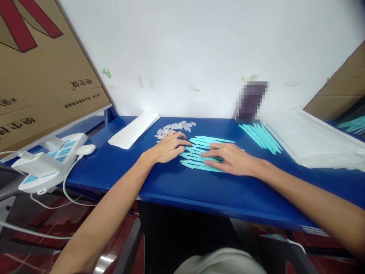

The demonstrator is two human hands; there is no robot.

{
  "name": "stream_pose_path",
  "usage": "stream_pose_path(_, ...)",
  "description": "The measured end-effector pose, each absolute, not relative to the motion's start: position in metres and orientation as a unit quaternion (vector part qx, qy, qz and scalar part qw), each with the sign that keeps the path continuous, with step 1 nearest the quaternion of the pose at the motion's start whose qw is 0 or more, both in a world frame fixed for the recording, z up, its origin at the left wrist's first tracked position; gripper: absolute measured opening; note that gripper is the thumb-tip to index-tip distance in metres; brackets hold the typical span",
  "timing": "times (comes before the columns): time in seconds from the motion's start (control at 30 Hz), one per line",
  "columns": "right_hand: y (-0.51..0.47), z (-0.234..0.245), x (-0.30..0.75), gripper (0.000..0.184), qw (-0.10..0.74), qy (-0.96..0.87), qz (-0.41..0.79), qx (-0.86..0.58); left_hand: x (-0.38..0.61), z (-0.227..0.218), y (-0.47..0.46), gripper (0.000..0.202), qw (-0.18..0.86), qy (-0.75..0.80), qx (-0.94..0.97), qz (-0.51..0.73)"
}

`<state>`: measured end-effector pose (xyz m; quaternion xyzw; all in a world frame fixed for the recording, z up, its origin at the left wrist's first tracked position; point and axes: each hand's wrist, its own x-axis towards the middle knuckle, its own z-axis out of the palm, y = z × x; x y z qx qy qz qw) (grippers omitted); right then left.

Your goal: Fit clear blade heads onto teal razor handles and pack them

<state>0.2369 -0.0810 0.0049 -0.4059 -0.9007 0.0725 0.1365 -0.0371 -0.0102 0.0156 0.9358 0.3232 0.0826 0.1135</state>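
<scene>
Several flat teal plastic strips lie in a loose row at the middle of the blue table. My right hand rests flat on them, fingers stretched out to the left. My left hand lies palm down at their left end, its fingertips touching the strips. Just behind my left hand is a small heap of clear plastic pieces. Neither hand grips anything.
A second bunch of teal strips lies to the right, beside a stack of clear plastic bags. A white paper stack sits at the back left. A power strip with cables and a large cardboard box stand at the left.
</scene>
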Motion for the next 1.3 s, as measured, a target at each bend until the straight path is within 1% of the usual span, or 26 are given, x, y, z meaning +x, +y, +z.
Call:
stream_pose_path(0.17,-0.081,0.006,0.236,0.046,0.128,-0.906,0.086,-0.394,-0.034,0.019,-0.014,0.046,0.107,0.317,0.938,0.091)
stream_pose_path(0.33,-0.08,0.007,0.237,0.051,0.156,-0.89,0.082,-0.42,-0.033,0.022,-0.016,0.044,0.102,0.31,0.939,0.107)
stream_pose_path(0.6,-0.079,0.006,0.24,0.054,0.133,-0.896,0.081,-0.416,-0.033,0.02,-0.015,0.04,0.094,0.31,0.939,0.113)
stream_pose_path(0.8,-0.076,0.007,0.24,0.054,0.143,-0.865,0.008,-0.482,-0.032,0.016,-0.015,0.043,0.083,0.313,0.937,0.131)
stream_pose_path(1.07,-0.073,0.006,0.242,0.051,0.111,-0.854,-0.002,-0.507,-0.031,0.012,-0.016,0.052,0.103,0.345,0.93,0.075)
stream_pose_path(1.3,-0.073,0.004,0.242,0.048,0.112,-0.868,0.01,-0.484,-0.032,0.011,-0.013,0.048,0.093,0.336,0.934,0.081)
